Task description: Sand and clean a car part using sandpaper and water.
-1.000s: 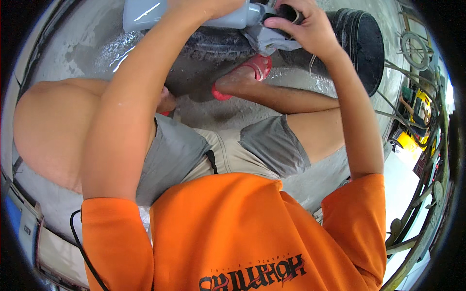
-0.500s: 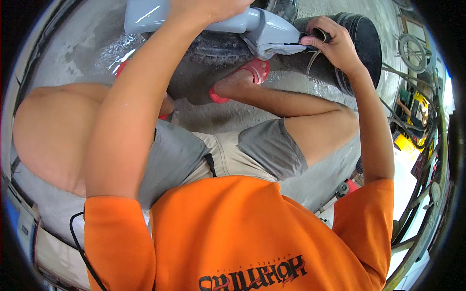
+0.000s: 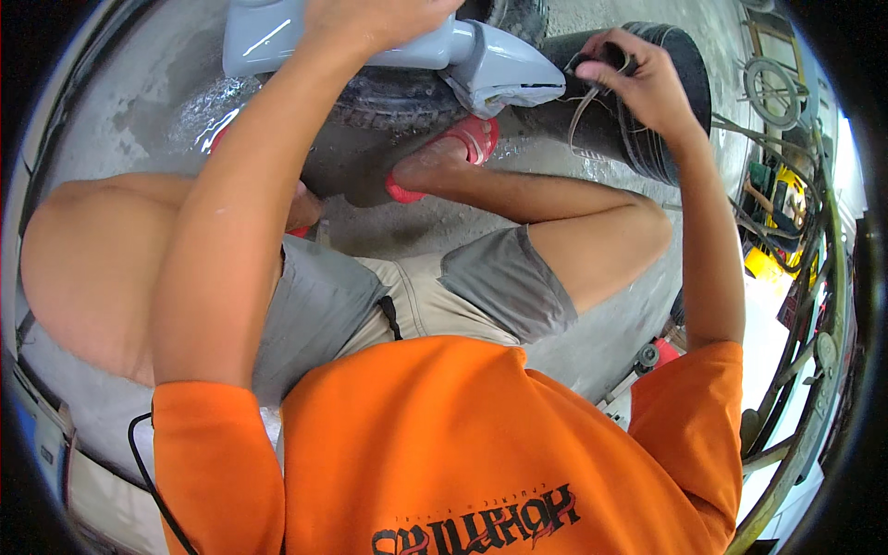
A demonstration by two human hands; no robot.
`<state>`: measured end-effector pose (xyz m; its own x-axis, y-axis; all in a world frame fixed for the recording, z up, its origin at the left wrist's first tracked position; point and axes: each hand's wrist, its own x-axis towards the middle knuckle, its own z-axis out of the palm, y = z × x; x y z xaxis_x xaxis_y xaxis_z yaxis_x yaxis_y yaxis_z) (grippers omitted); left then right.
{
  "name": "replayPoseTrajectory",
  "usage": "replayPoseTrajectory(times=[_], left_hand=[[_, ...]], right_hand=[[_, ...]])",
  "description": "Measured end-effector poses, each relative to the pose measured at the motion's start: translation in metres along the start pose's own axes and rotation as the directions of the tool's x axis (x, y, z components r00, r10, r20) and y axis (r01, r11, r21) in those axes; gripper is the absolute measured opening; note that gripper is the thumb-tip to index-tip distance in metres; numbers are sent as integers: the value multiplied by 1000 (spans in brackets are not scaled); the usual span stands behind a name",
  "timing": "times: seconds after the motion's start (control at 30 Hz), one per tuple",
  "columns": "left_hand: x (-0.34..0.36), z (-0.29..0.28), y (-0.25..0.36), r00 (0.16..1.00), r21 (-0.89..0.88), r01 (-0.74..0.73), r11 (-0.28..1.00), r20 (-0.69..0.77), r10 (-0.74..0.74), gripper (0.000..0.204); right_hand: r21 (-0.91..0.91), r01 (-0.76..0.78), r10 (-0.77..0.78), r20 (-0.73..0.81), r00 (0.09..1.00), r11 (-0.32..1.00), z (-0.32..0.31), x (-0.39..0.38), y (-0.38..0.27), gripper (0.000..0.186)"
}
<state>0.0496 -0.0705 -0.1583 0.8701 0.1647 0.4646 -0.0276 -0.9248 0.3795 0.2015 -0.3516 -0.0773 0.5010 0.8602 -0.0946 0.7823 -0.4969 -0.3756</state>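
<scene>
Wet concrete floor (image 3: 139,111), black tub (image 3: 666,102)

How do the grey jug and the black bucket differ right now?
The grey plastic jug is pale, held tipped on its side by the left hand; the black bucket is dark, round and stands on the wet concrete floor. The jug narrows to a spout; the bucket is wide-mouthed. The right hand is over the bucket's rim.

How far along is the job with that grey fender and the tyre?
Seemingly done: nothing clearly. In hand: left hand grips the grey fender above the tyre; right hand holds thin dark straps by the black tub. Left: cannot tell.
</scene>
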Motion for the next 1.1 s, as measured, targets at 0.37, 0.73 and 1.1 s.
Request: replayPoseTrajectory(times=[0.37,0.73,1.1], left_hand=[[0,-1,1,1000,-12,-4,1000,-2,4,35],[1,-5,3,997,16,11,1000,71,-12,33],[-1,-5,5,1000,12,-25,1000,-2,25,32]], right_hand=[[333,-350,350,64,935,875,52,-4,-9,41],[624,-536,631,86,771,569,72,-6,-12,54],[455,-581,730,-291,619,674,85,2,-59,40]])
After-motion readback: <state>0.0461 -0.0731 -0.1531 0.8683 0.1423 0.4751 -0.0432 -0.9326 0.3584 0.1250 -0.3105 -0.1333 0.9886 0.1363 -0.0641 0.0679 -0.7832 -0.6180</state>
